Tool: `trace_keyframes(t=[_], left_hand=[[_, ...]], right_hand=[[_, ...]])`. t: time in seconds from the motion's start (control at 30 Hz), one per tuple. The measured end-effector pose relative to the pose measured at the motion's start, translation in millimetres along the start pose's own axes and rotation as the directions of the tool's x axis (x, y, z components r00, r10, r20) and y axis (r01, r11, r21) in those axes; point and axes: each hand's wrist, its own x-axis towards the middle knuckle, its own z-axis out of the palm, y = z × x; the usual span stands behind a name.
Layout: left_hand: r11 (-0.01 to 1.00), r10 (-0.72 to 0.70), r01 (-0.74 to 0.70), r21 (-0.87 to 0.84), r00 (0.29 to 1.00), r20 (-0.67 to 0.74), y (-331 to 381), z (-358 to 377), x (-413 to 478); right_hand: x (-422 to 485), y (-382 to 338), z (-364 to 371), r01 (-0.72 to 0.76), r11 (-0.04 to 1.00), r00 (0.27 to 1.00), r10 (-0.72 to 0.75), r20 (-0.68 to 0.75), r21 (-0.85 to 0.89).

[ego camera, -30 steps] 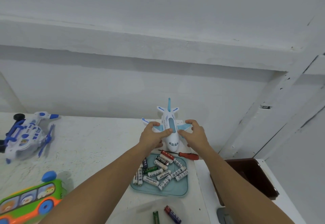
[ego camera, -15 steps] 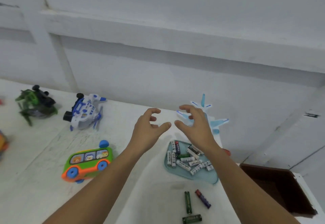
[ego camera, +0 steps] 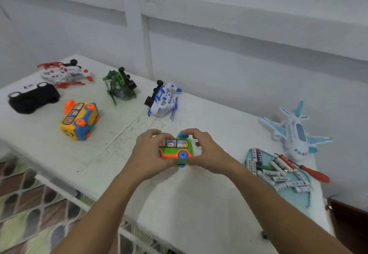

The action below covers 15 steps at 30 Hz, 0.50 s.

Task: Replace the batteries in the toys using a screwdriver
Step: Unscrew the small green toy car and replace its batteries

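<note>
A green and orange toy bus (ego camera: 176, 150) with blue wheels sits at the middle of the white table (ego camera: 199, 204). My left hand (ego camera: 149, 154) grips its left end and my right hand (ego camera: 205, 152) grips its right end, fingers curled over the roof. To the right lies a white and light-blue toy airplane (ego camera: 294, 134). In front of it a light-blue tray (ego camera: 298, 196) holds several batteries (ego camera: 274, 174). A red-handled screwdriver (ego camera: 310, 173) lies at the tray's far edge.
Further toys stand at the back left: a blue-white helicopter (ego camera: 163, 100), a green one (ego camera: 120, 86), a red-white one (ego camera: 63, 73), a yellow bus (ego camera: 79, 121) on its side, a black car (ego camera: 32, 98) upside down. A brown box (ego camera: 350, 225) sits right of the table.
My hands let go of the airplane, which now rests on the table, swung left and took hold of the green bus. The view turned left, revealing more toys.
</note>
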Motion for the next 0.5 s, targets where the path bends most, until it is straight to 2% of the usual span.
trace_keyframes(t=[0.1, 0.33, 0.43, 0.5], left_hand=[[0.998, 0.012, -0.008, -0.065, 0.998, 0.055, -8.0, 1.8, 1.4], [0.982, 0.029, -0.018, -0.188, 0.998, 0.054, -9.5, 3.9, 11.1], [0.927, 0.011, 0.014, -0.375, 0.998, 0.065, 5.6, 7.5, 15.2], [0.865, 0.009, 0.055, -0.498, 0.992, 0.124, 19.6, 13.5, 19.4]], right_hand=[[3.3, 1.6, 9.7, -0.019, 0.999, 0.999, 0.017, 0.039, 0.041], [-5.6, -0.6, -5.8, 0.006, 0.994, 0.999, -0.001, -0.049, 0.11], [-16.7, -3.5, -26.9, 0.016, 0.969, 0.988, 0.023, -0.154, 0.246], [-23.6, -5.4, -41.6, 0.028, 0.947, 0.971, 0.05, -0.235, 0.319]])
